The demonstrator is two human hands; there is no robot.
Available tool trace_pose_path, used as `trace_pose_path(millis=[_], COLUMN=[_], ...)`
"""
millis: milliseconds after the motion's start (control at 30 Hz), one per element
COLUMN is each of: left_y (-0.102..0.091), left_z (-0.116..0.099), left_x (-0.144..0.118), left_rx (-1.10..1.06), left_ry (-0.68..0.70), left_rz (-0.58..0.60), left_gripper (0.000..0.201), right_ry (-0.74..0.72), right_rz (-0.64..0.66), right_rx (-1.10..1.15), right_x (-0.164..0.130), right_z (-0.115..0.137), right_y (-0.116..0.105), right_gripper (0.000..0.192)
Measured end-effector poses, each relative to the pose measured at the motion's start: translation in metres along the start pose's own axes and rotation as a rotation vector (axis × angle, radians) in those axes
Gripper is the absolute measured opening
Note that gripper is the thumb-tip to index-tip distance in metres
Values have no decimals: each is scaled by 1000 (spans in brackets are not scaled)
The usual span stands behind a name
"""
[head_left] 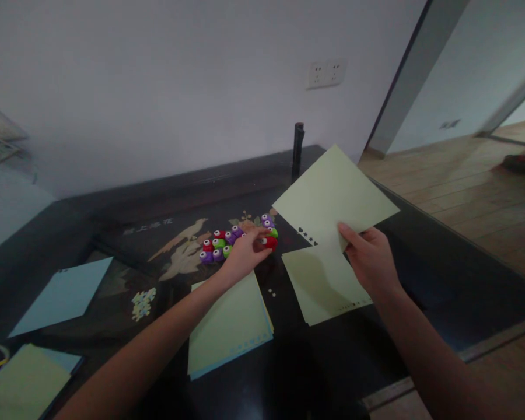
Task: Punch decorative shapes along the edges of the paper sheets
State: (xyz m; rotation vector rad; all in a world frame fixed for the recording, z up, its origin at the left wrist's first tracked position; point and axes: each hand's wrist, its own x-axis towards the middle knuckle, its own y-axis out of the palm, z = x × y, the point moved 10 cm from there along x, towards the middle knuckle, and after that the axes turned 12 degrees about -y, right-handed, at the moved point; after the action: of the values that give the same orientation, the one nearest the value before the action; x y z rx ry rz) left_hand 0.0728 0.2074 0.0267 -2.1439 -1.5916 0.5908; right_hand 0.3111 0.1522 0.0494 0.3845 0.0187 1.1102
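Observation:
My right hand (370, 254) pinches a pale yellow-green sheet of paper (335, 198) by its lower edge, thumb on top, and holds it raised and tilted. A row of small punched shapes runs along the sheet's left lower edge. Below it lies a second sheet (326, 283) with punched holes along its near edge. My left hand (249, 248) reaches into a group of small craft paper punches with eye-like buttons, its thumb and fingers closed around a red punch (269, 242). A green punch (271, 232) and a purple punch (266, 219) stand just behind; the hand partly hides others.
Under my left arm is a paper stack (231, 321). Tiny cut-outs (143, 303) are heaped to its left, with a few loose bits (272, 293) on its right. Blue paper (65, 294) and more sheets (24, 382) lie far left. A black post (298, 146) rises at the table's back.

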Motion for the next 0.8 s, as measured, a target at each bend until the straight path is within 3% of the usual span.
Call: trace_pose_path(millis=[233, 433, 633, 800], left_y=[13, 22, 30, 16], left_z=[-13, -10, -18, -23], left_x=[1, 4, 17, 7], left_rx=[466, 840, 988, 1018], left_ry=[96, -7, -27, -16], left_rz=[45, -36, -92, -104], left_gripper=[26, 33, 46, 46], right_ry=[3, 4, -15, 25], right_rz=[32, 37, 52, 51], right_rx=[11, -66, -19, 7], right_x=[-2, -3, -3, -3], right_z=[-1, 5, 6, 2], right_y=[4, 3, 6, 6], right_gripper=[17, 11, 12, 16])
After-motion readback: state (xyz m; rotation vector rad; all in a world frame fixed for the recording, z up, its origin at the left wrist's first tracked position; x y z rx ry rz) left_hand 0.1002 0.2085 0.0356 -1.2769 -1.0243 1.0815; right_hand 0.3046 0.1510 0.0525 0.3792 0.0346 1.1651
